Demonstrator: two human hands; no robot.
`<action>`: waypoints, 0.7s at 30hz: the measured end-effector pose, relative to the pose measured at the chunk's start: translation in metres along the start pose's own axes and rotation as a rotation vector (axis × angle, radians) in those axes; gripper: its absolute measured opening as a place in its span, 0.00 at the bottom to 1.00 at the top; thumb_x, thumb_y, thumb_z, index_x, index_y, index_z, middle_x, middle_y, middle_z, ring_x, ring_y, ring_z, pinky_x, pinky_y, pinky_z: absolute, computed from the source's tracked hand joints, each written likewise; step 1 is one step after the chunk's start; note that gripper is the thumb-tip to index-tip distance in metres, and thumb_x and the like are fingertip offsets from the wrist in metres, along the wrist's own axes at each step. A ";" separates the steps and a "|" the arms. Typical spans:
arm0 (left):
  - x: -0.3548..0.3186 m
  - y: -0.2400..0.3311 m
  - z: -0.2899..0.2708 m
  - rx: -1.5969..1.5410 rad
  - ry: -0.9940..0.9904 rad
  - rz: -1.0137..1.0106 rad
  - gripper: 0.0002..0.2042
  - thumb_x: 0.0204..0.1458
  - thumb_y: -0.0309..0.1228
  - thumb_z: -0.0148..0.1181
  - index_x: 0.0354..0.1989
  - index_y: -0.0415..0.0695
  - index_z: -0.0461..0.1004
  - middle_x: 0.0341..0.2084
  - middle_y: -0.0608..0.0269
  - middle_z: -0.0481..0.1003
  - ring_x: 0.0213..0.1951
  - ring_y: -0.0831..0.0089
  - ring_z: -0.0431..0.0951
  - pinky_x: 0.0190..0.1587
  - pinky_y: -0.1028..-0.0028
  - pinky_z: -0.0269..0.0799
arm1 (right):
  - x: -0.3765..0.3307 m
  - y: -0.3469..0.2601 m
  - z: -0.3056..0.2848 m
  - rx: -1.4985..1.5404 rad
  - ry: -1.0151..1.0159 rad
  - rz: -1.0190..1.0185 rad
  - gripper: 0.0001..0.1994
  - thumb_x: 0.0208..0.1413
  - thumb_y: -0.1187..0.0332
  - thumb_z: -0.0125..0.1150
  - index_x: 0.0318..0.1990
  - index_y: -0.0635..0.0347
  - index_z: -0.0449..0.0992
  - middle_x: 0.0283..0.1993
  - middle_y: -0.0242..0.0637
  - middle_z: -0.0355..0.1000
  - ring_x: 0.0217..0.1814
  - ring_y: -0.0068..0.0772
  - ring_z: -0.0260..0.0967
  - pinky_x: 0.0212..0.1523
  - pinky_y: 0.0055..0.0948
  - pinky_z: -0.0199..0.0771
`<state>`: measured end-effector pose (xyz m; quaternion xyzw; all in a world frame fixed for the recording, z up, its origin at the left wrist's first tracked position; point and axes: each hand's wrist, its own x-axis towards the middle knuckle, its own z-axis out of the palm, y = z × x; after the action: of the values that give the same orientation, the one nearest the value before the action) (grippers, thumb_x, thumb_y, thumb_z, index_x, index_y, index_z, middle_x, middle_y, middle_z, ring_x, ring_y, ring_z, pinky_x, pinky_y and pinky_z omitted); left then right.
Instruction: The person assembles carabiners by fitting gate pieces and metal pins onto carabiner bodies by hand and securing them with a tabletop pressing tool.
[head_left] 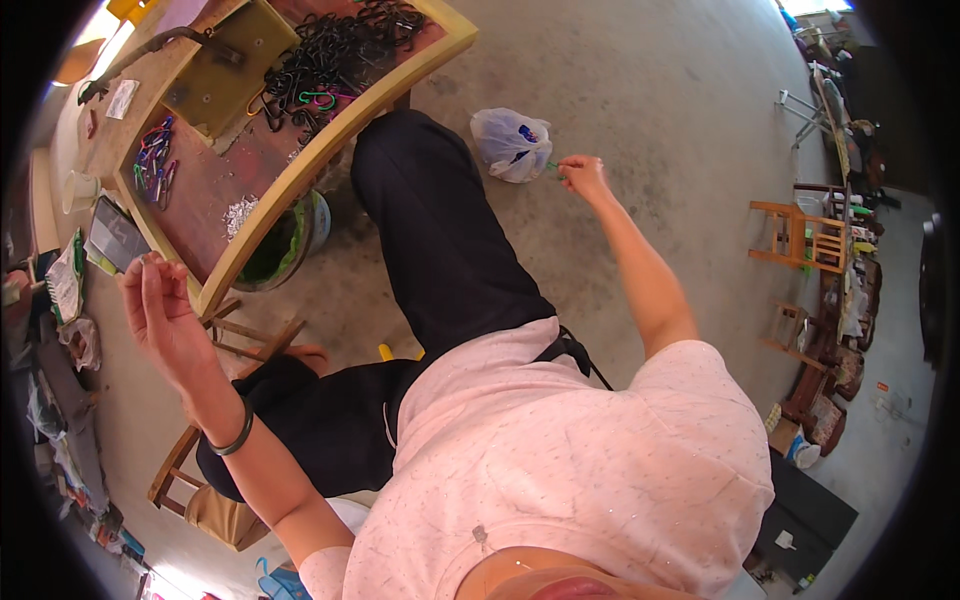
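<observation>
My right hand [585,178] reaches out to the right, its fingers closed on a small thin green piece [553,167]. Just left of it, a whitish translucent plastic bag [508,145] with something blue inside sits over the floor. My left hand [158,312] is raised by the near corner of the wood-rimmed table [330,140], fingertips pinched together; whatever they hold, if anything, is too small to make out. On the tabletop lie a tangled heap of black hooks [335,60], a green hook [318,99], a cluster of coloured metal clips [155,165] and small silver pieces [239,215].
A phone [118,233] and a white cup [80,190] stand by the table's left edge. Below the table is a bucket [315,222] with a green inside. Wooden chairs [800,235] line the far right. A wooden stool [175,480] is at lower left.
</observation>
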<state>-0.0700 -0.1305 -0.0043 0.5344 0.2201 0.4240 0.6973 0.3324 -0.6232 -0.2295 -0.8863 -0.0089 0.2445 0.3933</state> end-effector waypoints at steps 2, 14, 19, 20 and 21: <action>-0.002 0.000 0.003 -0.017 -0.039 0.006 0.10 0.67 0.24 0.56 0.53 0.36 0.76 0.46 0.56 0.79 0.44 0.69 0.80 0.51 0.71 0.78 | 0.025 0.008 0.010 -0.084 0.111 0.105 0.07 0.56 0.71 0.69 0.40 0.62 0.86 0.28 0.34 0.80 0.24 0.23 0.76 0.24 0.25 0.77; -0.009 0.000 0.020 0.015 -0.053 -0.005 0.10 0.66 0.24 0.57 0.54 0.36 0.75 0.44 0.56 0.80 0.42 0.68 0.80 0.51 0.70 0.78 | 0.111 -0.024 0.030 -0.292 0.370 -0.158 0.12 0.53 0.62 0.69 0.40 0.59 0.87 0.32 0.39 0.84 0.33 0.26 0.82 0.39 0.30 0.82; -0.021 0.010 0.027 0.064 -0.015 -0.037 0.10 0.64 0.24 0.60 0.52 0.37 0.76 0.39 0.60 0.79 0.40 0.72 0.80 0.44 0.75 0.75 | 0.060 -0.145 0.045 0.102 0.177 -0.502 0.11 0.60 0.69 0.64 0.46 0.64 0.84 0.41 0.43 0.83 0.41 0.35 0.83 0.45 0.32 0.81; -0.019 0.007 0.044 0.042 0.017 -0.060 0.09 0.64 0.24 0.60 0.51 0.38 0.76 0.38 0.61 0.79 0.39 0.74 0.80 0.43 0.76 0.73 | 0.031 -0.179 0.043 0.182 0.109 -0.585 0.10 0.62 0.71 0.63 0.47 0.65 0.83 0.39 0.41 0.82 0.39 0.30 0.81 0.43 0.29 0.81; -0.017 0.005 0.050 0.003 0.001 -0.072 0.09 0.64 0.24 0.60 0.50 0.38 0.76 0.36 0.62 0.80 0.37 0.75 0.80 0.41 0.78 0.72 | 0.003 -0.214 0.043 0.269 0.037 -0.669 0.09 0.63 0.73 0.62 0.47 0.66 0.82 0.38 0.38 0.81 0.37 0.25 0.80 0.41 0.26 0.80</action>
<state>-0.0433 -0.1721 0.0144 0.5271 0.2401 0.3983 0.7112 0.3536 -0.4450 -0.1054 -0.7790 -0.2592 0.0851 0.5646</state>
